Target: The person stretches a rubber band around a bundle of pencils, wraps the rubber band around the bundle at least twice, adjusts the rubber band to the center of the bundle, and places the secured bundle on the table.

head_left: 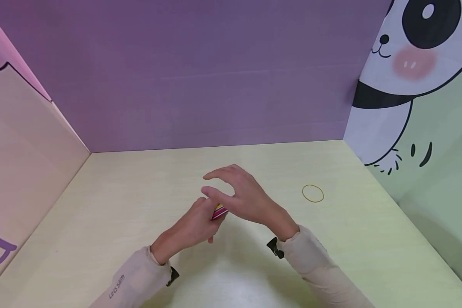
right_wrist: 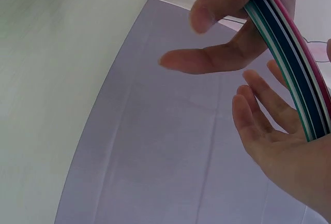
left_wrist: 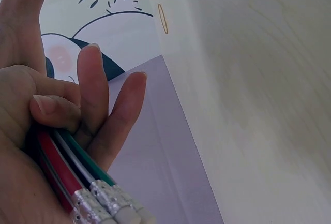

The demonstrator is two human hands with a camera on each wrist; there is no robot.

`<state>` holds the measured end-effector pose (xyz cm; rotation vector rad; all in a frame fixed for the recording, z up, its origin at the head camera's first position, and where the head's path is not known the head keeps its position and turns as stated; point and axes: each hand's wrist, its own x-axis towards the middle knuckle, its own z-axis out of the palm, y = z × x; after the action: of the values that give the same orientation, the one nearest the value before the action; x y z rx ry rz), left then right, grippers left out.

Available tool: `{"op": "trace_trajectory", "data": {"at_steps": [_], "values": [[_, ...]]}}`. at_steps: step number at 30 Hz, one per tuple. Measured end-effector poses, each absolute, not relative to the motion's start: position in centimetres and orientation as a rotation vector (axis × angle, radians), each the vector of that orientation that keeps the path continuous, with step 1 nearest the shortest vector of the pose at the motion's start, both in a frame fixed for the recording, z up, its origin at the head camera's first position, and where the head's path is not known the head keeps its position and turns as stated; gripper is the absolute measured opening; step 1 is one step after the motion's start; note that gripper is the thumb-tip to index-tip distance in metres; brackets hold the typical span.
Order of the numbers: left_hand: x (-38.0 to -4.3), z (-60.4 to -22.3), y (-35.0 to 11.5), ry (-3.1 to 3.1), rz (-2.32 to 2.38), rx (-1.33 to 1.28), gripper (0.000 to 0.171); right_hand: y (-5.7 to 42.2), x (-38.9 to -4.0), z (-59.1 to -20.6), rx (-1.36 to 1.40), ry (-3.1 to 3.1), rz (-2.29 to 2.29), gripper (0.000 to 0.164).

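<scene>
A bundle of striped pencils (head_left: 220, 212) is gripped in my left hand (head_left: 194, 223). In the left wrist view, silver ferrules (left_wrist: 106, 193) and pale erasers show at the lower end of the bundle, and two left fingers (left_wrist: 93, 79) stick out past it. Red, green, dark blue and white stripes run along the pencils (right_wrist: 289, 58) in the right wrist view. My right hand (head_left: 250, 199) hovers just beyond, its thumb and fingers spread loosely and overlapping the far end of the bundle. Its palm hides that end in the right wrist view.
A thin yellow rubber band (head_left: 312, 185) lies on the pale wooden table (head_left: 138, 184), right of the hands. A purple wall (head_left: 215, 85) closes off the back, with printed cartoon panels at both sides.
</scene>
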<state>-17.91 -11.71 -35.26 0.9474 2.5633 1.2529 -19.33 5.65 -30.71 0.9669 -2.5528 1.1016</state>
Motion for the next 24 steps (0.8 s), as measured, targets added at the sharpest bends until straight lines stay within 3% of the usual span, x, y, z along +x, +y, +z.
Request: {"op": "trace_trajectory", "data": {"at_steps": [2, 8, 13, 20, 24], "values": [[-17.9, -35.3, -11.7, 2.57, 1.253, 0.948, 0.029, 5.5, -19.2, -30.7, 0.956, -2.557, 1.12, 0.033], [-17.9, -35.5, -11.5, 2.58, 1.265, 0.973, 0.017, 5.0, -19.2, -31.3, 1.036, -2.59, 1.188, 0.03], [-17.7, -35.1, -11.5, 2.665, 1.196, 0.918, 0.025, 4.9, -19.3, -31.4, 1.039, -2.559, 1.167, 0.023], [-17.9, -34.4, -11.8, 2.789, 1.068, 0.888, 0.011, 5.0, -18.9, -31.4, 0.824, -2.587, 0.727, 0.029], [-18.1, -34.4, -12.0, 2.826, 1.019, 0.841, 0.011, 5.1, -18.9, -31.5, 0.812, -2.614, 0.616, 0.024]]}}
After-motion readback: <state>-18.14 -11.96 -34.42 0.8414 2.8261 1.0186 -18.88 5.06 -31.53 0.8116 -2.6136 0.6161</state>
